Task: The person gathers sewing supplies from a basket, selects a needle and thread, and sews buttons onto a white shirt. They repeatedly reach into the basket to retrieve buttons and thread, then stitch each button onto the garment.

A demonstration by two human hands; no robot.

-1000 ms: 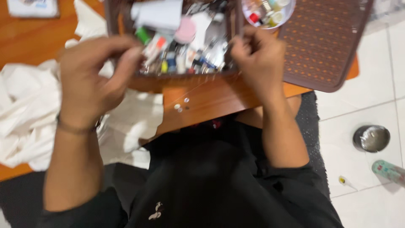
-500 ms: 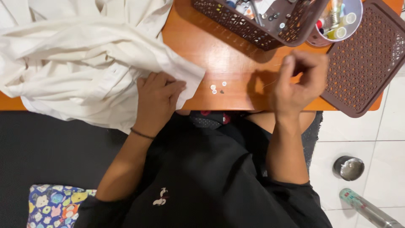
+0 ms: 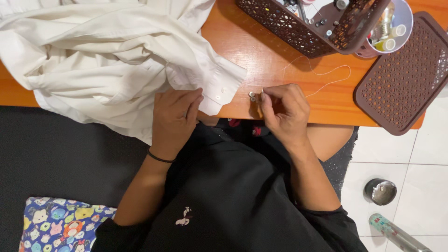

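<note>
Right hand [image 3: 284, 112] pinches at the small white buttons [image 3: 252, 96] by the orange wooden tabletop's [image 3: 261, 65] near edge; left hand [image 3: 175, 119] presses flat, empty, on the cream cotton shirt's [image 3: 107, 56] cuff. Looks like no button's sewn yet.

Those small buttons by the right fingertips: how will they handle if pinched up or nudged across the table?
The buttons look tiny and flat, so probably light and apt to skid on the glossy orange table. Lying flat, they likely won't roll. The right hand must pinch finely; the table edge is close.

Basket [image 3: 298, 28] and shirt [image 3: 93, 56] cut off
</note>
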